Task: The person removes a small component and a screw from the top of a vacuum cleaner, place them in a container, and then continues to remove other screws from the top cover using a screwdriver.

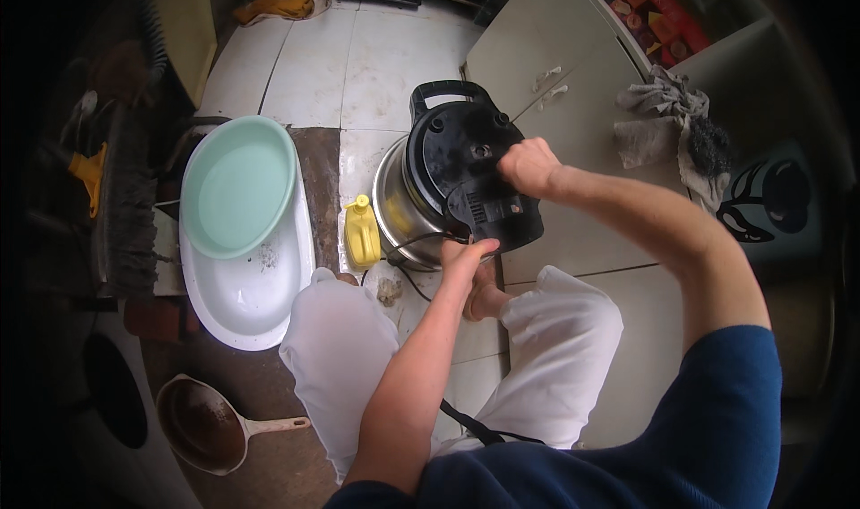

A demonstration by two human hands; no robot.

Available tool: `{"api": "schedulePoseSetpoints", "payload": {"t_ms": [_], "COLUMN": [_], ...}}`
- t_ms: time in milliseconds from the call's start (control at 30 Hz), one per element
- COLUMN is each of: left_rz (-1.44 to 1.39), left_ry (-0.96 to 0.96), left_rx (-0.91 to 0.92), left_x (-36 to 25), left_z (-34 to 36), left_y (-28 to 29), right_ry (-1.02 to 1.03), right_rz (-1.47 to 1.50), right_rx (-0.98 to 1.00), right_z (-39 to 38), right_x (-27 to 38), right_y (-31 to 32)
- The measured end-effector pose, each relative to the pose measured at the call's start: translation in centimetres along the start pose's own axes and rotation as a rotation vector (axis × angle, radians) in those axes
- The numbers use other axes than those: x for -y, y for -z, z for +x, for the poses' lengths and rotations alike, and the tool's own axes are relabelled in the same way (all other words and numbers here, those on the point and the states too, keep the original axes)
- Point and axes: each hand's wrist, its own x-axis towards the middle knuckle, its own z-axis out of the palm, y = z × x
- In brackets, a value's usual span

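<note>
A black and silver electric appliance (457, 155) leans tilted between my feet and the cabinet, its black vented face toward me and a loop handle at its far end. My left hand (466, 256) grips its near lower edge, thumb laid over the rim and other fingers mostly hidden. On the black face rests my right hand (530, 166), fingers curled closed; whatever they hold, if anything, is hidden. Beside and partly behind the appliance shows a round steel surface (391, 206). A black cord (417, 240) runs past my left hand.
A yellow jug-shaped bottle (362, 233) stands left of the appliance. Further left, a mint-green basin (240, 187) sits in a white oval tub (242, 316). A frying pan (204, 419) lies at lower left. White cabinet doors (573, 106) border the right, with grey rags (667, 106) hanging there.
</note>
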Motion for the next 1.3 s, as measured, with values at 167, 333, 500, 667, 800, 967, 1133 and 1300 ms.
{"api": "schedulePoseSetpoints", "payload": {"t_ms": [167,333,500,667,800,967,1133,1300], "left_rz": [-0.024,-0.036,-0.017,0.010,0.001,-0.069,-0.021,-0.042], "left_ry": [-0.011,-0.008,-0.049,-0.065,-0.072,-0.061,-0.031,-0.072], "left_rx": [-0.020,-0.001,-0.018,-0.050,-0.024,0.020,-0.062,-0.028], "left_x": [1.5,1.1,1.2,1.1,1.2,1.2,0.9,0.4], "left_z": [1.5,0.9,0.9,0.8,0.8,1.0,0.8,0.2], "left_y": [1.4,0.4,0.4,1.1,0.3,0.3,0.4,0.1], "right_ry": [-1.015,-1.011,-0.714,-0.162,0.353,0.443,-0.625,-1.122], "right_rz": [1.361,1.390,0.911,0.036,-0.276,-0.333,0.640,1.446], "right_rx": [0.561,0.813,0.713,0.290,0.301,0.069,0.338,0.432], "right_z": [2.9,3.7,3.4,2.5,1.4,0.6,1.7,2.1], "right_x": [-0.4,-3.5,-2.2,2.3,1.5,0.0,-0.4,-2.3], "right_y": [2.3,0.4,0.1,2.7,3.0,1.6,1.8,1.1]}}
